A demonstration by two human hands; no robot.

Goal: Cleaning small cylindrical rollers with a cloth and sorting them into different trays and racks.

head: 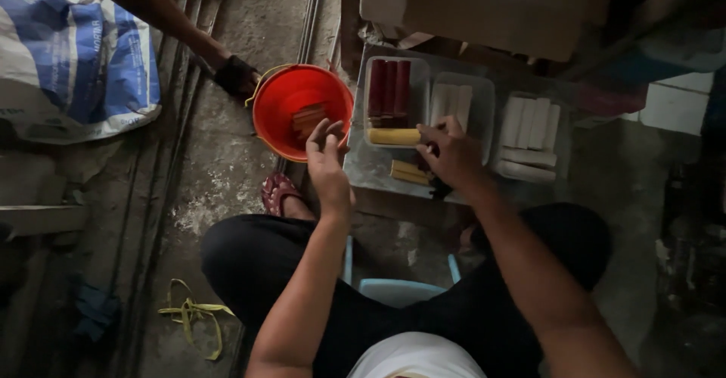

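Left hand (327,153), fingers spread and holding nothing, is being held at the rim of the orange bucket (281,99). Right hand (452,153) is being pressed, fingers curled, beside yellow sticks (393,136) on the metal tray (364,168); any grip cannot be told.

A grey metal sheet (370,168) carries three trays (417,83) and loose yellow sticks (408,171).

Dim scene overall. Soft light from above brightens the middle floor and orange bucket (301,111); corners fall into deep shadow. Mild blur throughout, no glare.
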